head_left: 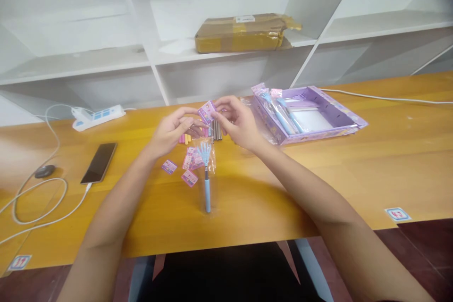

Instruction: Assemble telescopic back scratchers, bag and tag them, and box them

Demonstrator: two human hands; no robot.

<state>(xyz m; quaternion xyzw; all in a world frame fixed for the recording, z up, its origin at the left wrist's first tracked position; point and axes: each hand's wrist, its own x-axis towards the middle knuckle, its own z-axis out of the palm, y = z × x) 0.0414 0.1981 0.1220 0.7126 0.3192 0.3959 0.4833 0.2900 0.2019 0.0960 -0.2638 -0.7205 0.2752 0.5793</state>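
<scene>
A small pink and purple printed card point(206, 112) is held up over the table. My left hand point(172, 128) pinches its left edge, and the fingers of my right hand point(240, 120) close on its right side. Beneath the hands lies a light-blue back scratcher point(207, 188) with a hand-shaped head, inside a clear plastic bag. More printed cards point(189, 178) are scattered to the left of its head. Behind my fingers, partly hidden, are several coloured handles point(185, 138) and metal rods point(217, 131).
A purple open box point(320, 130) at the right holds bagged blue back scratchers point(283, 113). On the left are a phone point(99, 163) on a cable, a dark round object point(45, 171) and a white power strip point(99, 117). A taped cardboard parcel point(240, 35) rests on the shelf.
</scene>
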